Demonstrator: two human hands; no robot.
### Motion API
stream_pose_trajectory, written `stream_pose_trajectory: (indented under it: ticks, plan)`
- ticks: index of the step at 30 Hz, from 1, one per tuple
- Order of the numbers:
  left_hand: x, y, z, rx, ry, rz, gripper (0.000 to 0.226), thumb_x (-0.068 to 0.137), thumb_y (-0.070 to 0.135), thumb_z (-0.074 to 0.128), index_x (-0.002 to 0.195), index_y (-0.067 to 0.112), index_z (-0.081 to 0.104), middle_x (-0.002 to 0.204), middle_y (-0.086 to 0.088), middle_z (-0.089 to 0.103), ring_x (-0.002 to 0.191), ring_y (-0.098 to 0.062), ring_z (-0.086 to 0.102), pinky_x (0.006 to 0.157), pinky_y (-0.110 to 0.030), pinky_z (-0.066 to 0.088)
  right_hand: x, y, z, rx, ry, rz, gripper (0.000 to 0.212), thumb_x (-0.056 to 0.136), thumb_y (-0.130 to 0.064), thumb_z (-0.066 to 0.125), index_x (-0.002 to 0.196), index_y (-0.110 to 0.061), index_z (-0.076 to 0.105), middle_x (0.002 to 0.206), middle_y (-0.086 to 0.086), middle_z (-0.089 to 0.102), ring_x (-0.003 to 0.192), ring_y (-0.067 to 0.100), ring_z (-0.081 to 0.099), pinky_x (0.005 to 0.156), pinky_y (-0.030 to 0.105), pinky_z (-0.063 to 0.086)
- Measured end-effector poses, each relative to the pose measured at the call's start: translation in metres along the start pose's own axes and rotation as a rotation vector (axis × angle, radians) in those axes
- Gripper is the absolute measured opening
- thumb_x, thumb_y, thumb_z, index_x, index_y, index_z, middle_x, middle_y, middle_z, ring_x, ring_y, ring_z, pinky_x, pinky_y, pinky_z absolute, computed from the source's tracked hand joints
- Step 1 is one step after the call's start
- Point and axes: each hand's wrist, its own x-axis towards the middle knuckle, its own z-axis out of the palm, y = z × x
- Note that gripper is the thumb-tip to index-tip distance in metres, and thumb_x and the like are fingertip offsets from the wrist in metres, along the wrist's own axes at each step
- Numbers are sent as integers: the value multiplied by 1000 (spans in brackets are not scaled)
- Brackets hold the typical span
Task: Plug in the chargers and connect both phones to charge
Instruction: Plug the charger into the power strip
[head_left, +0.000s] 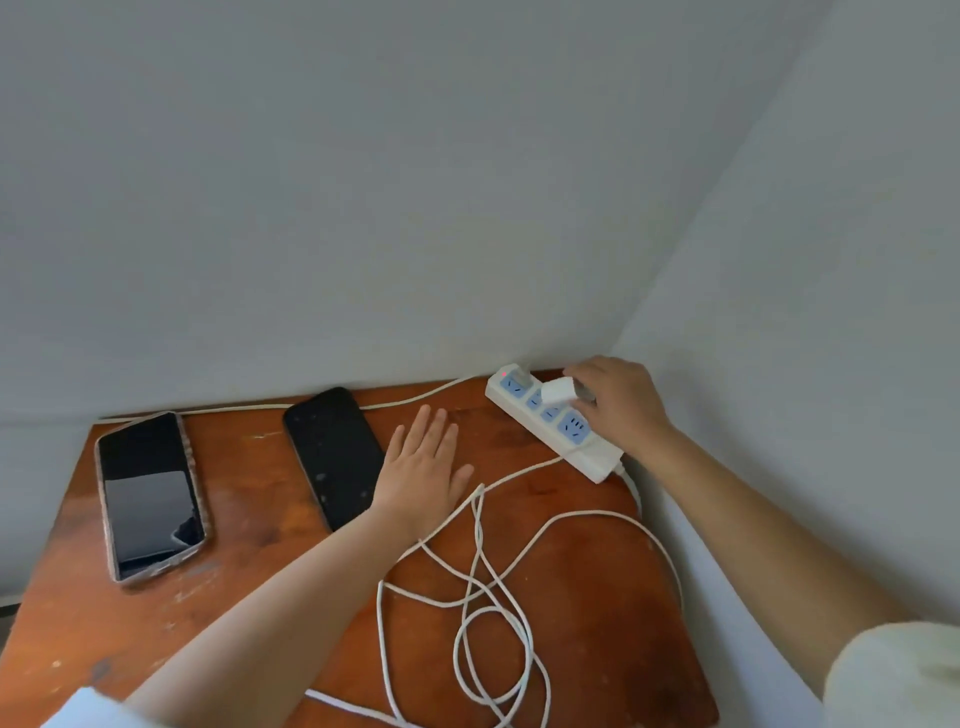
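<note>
Against the grey corner walls, scuffed desk: right hand pinches charger over strip, seemingly unseated; left hand flat, empty, beside two phones; cables tangled.

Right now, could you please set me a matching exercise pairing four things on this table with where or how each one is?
Things:
1. left hand
2. white charger plug
3. cased phone
4. white cables

States:
A. lying in loose loops on the wood
B. held over the power strip
C. flat, palm down on the table
D. screen up near the table's left edge

Pairs: 1-C, 2-B, 3-D, 4-A
</note>
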Motion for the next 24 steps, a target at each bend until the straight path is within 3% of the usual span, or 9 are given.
stream_pose_trajectory:
  ticks: [3, 8, 15, 17, 20, 24]
  plan:
    - [13, 5, 0, 2, -29, 21, 59, 94, 47, 16, 143, 16, 4, 155, -4, -3, 140, -20, -15, 112, -38, -9, 10, 6, 5, -59, -23, -97, 29, 82, -3, 58, 110, -12, 60, 109, 8, 65, 99, 29, 57, 84, 34, 36]
    - [27, 2, -5, -96, -105, 14, 60, 94, 50, 15, 143, 16, 7, 155, -3, 0, 140, -19, -11, 113, -37, -5, 17, 7, 17, -107, -62, -151, 33, 84, -4, 53, 115, -17, 57, 115, 3, 62, 105, 24, 53, 92, 33, 27]
    - [34, 1, -4, -119, -266, 173, 65, 93, 50, 28, 143, 15, 5, 155, -3, -1, 141, -18, -11, 114, -37, -3, 24, 4, 19, -182, -98, -217, 43, 84, 2, 50, 124, -14, 51, 125, 6, 55, 115, 25, 45, 98, 31, 15]
    - [36, 0, -4, -78, -254, 159, 63, 94, 47, 27, 143, 15, 4, 155, -4, -1, 141, -19, -10, 114, -37, -2, 23, -1, 18, -196, -95, -265, 42, 80, 9, 51, 119, -6, 55, 123, 14, 58, 113, 29, 50, 103, 34, 20]
    - [39, -2, -2, 1, -255, 143, 62, 95, 45, 27, 143, 14, 3, 155, -4, 0, 141, -20, -10, 114, -38, -1, 21, -11, 16, -253, -18, -346, 42, 69, 11, 63, 110, 1, 61, 113, 21, 64, 102, 34, 60, 100, 41, 38]
    - [37, -5, 1, 91, -270, 96, 60, 95, 44, 23, 143, 14, 3, 155, -5, 0, 141, -21, -8, 114, -40, 0, 19, -22, 17, -347, -36, -330, 51, 76, -2, 63, 126, -8, 50, 123, 17, 56, 120, 29, 47, 112, 46, 22]
